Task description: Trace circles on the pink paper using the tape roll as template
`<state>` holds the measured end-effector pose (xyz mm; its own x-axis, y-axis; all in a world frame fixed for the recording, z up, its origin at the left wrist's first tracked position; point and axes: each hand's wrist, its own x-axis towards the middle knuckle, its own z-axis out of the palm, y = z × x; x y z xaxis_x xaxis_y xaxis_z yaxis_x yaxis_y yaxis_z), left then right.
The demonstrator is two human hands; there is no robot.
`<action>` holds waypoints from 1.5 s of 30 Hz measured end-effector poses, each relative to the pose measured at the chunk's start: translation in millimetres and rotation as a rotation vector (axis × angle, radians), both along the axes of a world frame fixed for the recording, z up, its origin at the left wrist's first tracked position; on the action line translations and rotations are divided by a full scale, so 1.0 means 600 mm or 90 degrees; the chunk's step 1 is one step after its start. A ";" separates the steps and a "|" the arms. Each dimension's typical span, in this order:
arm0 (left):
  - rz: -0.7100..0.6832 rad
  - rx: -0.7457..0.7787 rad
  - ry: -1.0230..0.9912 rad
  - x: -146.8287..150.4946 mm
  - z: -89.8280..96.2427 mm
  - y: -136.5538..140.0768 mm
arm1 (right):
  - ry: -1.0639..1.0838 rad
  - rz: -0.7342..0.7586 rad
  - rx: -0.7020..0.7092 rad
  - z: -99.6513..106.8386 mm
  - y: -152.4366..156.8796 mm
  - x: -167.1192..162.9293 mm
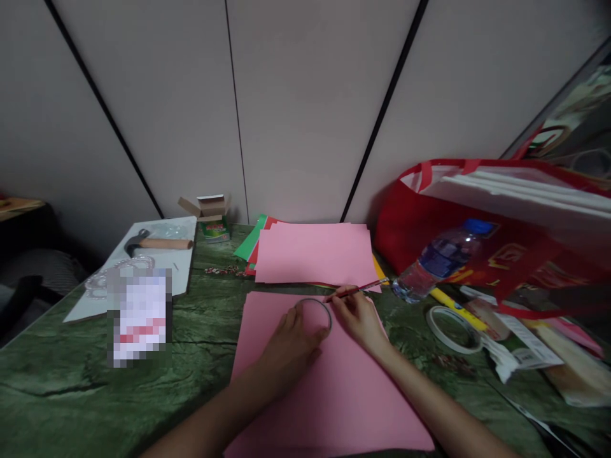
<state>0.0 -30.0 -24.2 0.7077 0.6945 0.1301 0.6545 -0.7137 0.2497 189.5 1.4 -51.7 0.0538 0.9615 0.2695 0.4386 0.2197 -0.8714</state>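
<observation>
A sheet of pink paper (334, 394) lies on the table in front of me. My left hand (293, 337) holds a thin grey ring (328, 313) flat against its upper part, fingertips at the ring's left side and thumb at its lower right. Pink shows through the middle of the ring; I cannot tell whether it is hollow or clear. In my right hand (356, 313) is a dark red pencil (370, 285), pinched near its point. Its tip is close to the ring's upper right edge, and the other end points right.
Behind lie more pink sheets (312, 251). Rightward are a tilted water bottle (436, 261), a tape roll (432, 324), a red bag (405, 219) and scissors (539, 423). Leftward stand a small open box (214, 228), a hammer (165, 243) on a white board (179, 280), and a blurred-out item (140, 315).
</observation>
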 end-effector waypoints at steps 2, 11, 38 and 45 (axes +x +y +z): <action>-0.002 -0.002 0.014 0.003 0.008 0.003 | -0.004 0.002 0.001 0.001 -0.004 0.001; -0.062 0.043 0.147 0.011 0.048 0.015 | 0.030 -0.001 0.028 -0.017 -0.021 0.009; -0.137 0.076 0.209 0.020 0.061 0.039 | 0.008 0.047 0.017 0.002 -0.135 -0.003; -0.109 0.071 0.182 0.026 0.070 0.044 | -0.009 0.168 -0.012 0.016 -0.143 -0.015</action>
<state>15.6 -3.5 18.1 0.8312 0.5555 -0.0220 0.5554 -0.8315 -0.0128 180.5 -84.5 -42.3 -0.2032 0.9465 0.2507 0.3801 0.3122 -0.8707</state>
